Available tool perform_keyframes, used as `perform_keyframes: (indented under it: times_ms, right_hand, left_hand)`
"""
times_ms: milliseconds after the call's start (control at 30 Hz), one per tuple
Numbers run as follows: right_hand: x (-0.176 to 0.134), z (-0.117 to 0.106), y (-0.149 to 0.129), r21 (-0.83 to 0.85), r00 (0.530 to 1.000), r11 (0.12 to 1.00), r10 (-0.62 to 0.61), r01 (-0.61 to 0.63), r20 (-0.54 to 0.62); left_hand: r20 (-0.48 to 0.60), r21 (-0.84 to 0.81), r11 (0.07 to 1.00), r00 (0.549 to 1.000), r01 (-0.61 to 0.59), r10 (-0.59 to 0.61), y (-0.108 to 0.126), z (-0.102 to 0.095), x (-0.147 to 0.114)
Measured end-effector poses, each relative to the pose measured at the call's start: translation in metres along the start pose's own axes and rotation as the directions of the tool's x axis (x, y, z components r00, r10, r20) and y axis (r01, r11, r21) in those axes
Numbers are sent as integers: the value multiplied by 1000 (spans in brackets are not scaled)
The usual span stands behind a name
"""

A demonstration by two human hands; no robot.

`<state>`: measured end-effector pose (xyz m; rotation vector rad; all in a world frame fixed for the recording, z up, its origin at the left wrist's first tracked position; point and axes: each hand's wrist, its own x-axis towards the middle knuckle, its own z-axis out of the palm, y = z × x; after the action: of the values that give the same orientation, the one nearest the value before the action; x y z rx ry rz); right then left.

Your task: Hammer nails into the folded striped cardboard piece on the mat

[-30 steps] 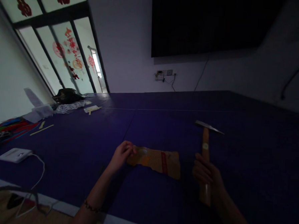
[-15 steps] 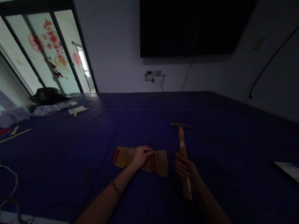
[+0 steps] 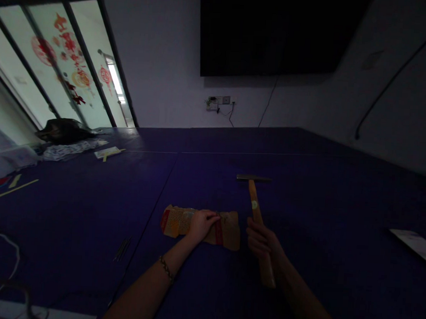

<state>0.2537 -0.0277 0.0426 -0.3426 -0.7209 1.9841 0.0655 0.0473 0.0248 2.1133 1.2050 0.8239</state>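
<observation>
A torn piece of brown cardboard [image 3: 230, 229] with red and yellow print lies flat on the dark blue table. My left hand [image 3: 200, 224] rests on it, thumb and forefinger pinched together near a red stripe. Whatever sits between those fingertips is too small and dark to make out. To the right of the cardboard, my right hand [image 3: 260, 239] is wrapped around the wooden handle of a hammer [image 3: 254, 204]. The hammer's narrow metal head points away from me, above the tabletop. Several thin dark metal pieces, like nails [image 3: 122, 249], lie left of the cardboard.
The blue table [image 3: 177, 291] reaches back to the wall beneath a dark television [image 3: 276, 34]. White cables [image 3: 17, 258] run along the left front. A black bag [image 3: 62, 131] sits at the far left, and a flat pale object [image 3: 415, 244] lies at the right.
The hammer's head has swung slightly left in my right hand. My left hand keeps its pinch on the cardboard. The whole view has shifted a little.
</observation>
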Motion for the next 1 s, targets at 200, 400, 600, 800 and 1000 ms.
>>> perform_keyframes:
  times_ms: [200, 400, 600, 800, 1000]
  right_hand:
    - [-2, 2, -1, 9, 1000, 1000, -3, 3, 4]
    - [-1, -1, -2, 1, 1000, 1000, 9, -9, 15]
    - [0, -6, 0, -14, 1000, 1000, 8, -8, 12]
    - [2, -10, 1, -45, 1000, 999, 31, -30, 7]
    - [2, -11, 0, -86, 998, 995, 55, -57, -23]
  left_hand:
    - [-21, 30, 999, 999, -23, 24, 2, 2, -3]
    - [-22, 86, 994, 997, -68, 70, 3, 0, -3]
    - [-21, 101, 992, 997, -74, 77, 2, 1, -2]
    - [-35, 64, 996, 998, -58, 60, 2, 2, -2]
    - [-56, -47, 996, 996, -70, 67, 1, 1, -3]
